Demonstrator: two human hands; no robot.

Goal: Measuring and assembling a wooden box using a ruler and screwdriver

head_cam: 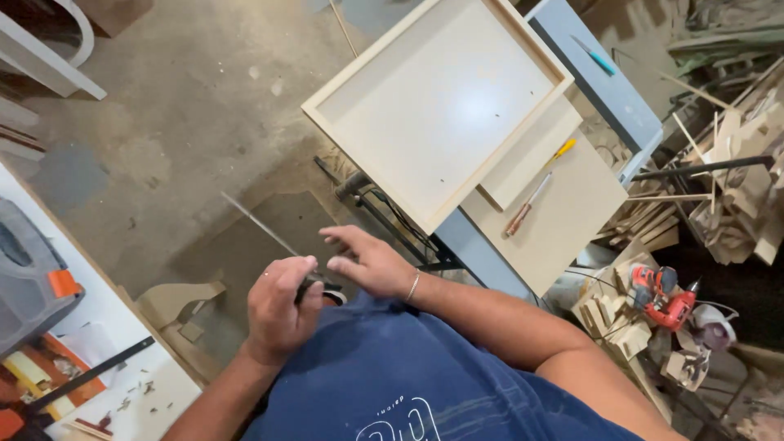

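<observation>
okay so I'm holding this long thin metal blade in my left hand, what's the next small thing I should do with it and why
Probably steady it first: bring your open right hand onto the thin blade near your left hand. The left hand grips only the handle end, so the long blade sticks out unsupported over the floor, while the right hand hovers beside it with spread fingers, holding nothing.

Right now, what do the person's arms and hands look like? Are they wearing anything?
Both arms are bare, with no gloves on either hand. The right hand has a thin silver-coloured bangle around its wrist. The left hand wears nothing that shows. Short sleeves of a dark blue T-shirt with white print on the front cover the upper arms.
</observation>
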